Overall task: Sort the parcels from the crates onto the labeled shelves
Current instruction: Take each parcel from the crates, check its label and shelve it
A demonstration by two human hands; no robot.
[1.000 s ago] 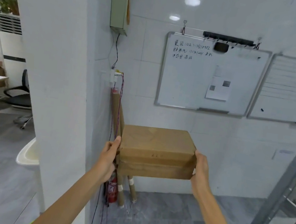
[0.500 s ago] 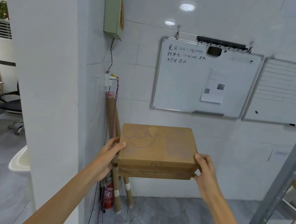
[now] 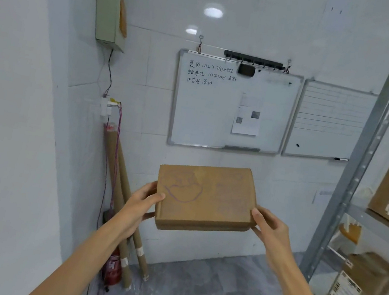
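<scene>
I hold the parcel (image 3: 206,197) in mid-air before the tiled wall, left of the shelf rack (image 3: 362,161). My left hand (image 3: 139,205) and right hand (image 3: 269,229) clamp its two short ends, thumbs on top and fingers curled beneath.

Risk: the hold relies mainly on end pressure, so the box may slip, or a corner may strike the rack post on the way over.

Material: plain brown cardboard, matte. It is a flat rectangular block with softly rounded edges and faint pen marks on top.

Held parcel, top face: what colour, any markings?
Brown cardboard parcel with a faint purplish scribble; head view.
</scene>
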